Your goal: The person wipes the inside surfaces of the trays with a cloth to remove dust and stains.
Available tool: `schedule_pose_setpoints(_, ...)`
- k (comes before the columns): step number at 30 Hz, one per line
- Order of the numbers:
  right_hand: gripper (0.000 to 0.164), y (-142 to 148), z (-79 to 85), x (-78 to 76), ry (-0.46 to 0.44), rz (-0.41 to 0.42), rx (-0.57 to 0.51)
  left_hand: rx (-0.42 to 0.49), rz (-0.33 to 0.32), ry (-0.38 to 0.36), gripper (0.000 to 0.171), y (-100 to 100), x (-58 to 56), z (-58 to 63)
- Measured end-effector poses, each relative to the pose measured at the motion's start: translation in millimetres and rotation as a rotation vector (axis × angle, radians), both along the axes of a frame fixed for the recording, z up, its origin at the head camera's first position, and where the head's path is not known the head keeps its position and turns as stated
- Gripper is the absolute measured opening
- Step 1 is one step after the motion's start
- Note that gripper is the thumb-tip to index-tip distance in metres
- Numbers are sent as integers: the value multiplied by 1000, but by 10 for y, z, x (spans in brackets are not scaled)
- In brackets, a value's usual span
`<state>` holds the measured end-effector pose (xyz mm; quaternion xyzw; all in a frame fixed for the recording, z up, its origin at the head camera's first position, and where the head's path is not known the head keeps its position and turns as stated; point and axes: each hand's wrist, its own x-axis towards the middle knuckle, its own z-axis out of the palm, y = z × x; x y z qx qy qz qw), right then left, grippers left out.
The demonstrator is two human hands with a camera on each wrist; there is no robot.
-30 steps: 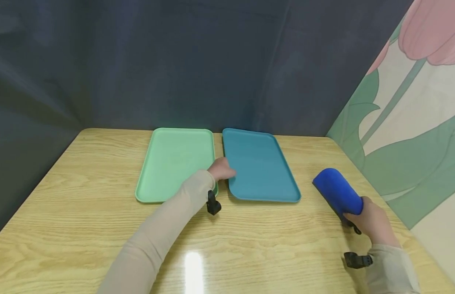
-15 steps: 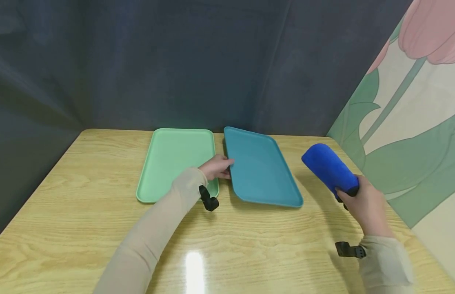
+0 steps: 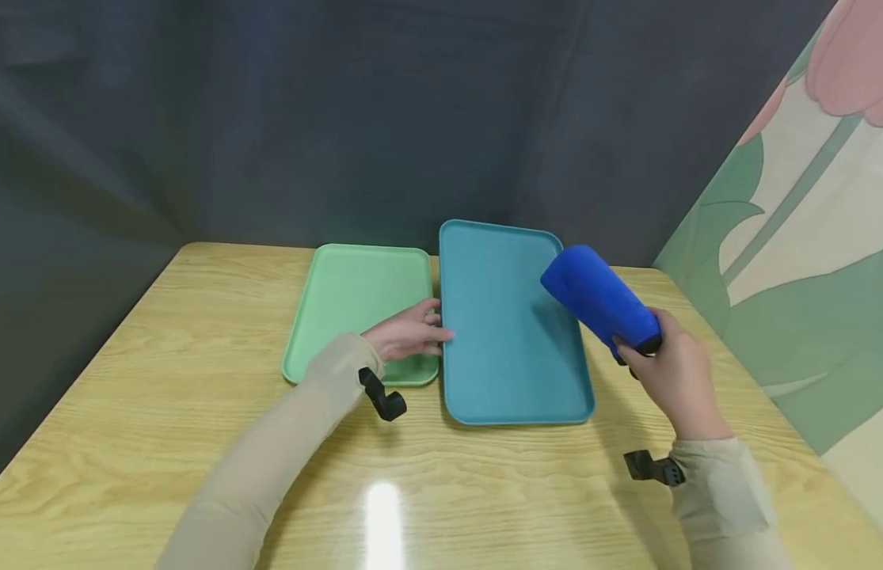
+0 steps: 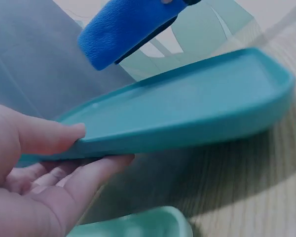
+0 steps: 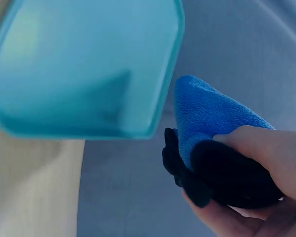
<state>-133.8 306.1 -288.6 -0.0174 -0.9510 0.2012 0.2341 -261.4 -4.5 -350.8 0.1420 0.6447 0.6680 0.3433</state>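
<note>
My left hand (image 3: 407, 331) grips the left edge of a blue tray (image 3: 508, 372). In the left wrist view the thumb lies over the rim and fingers run beneath. The tray (image 4: 197, 106) is tilted and raised off the table there. My right hand (image 3: 679, 376) holds a blue, fuzzy, rolled cloth-like thing (image 3: 598, 293) with black trim. It hangs in the air over the tray's right side and casts a shadow on it. In the right wrist view, thumb and fingers pinch its black end (image 5: 232, 175). What exactly it is, I cannot tell.
A light green tray (image 3: 366, 289) lies on the wooden table (image 3: 384, 459), left of the blue one and partly behind my left hand. Dark cloth (image 3: 370, 127) hangs along the back. A wall with painted tulips (image 3: 826, 317) borders the right side.
The left hand has lifted the blue tray from the table and tilted it, coming slightly nearer. My right hand has raised the blue fuzzy thing and brought it leftward over the tray.
</note>
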Motion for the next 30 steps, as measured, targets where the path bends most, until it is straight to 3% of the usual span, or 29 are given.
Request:
schedule_pose_setpoints(9,46,-253,140,-121,129,70,-31,0,106,77,65,-233,59,46)
schedule_pose_setpoints(18,40,-555,99,-300,312,141,-73,10,196,145,59,-357,93,-31)
schedule_pose_setpoints(30,40,-803,-28,-479,287,152,-85,20,201,189,58,-347,125,-90)
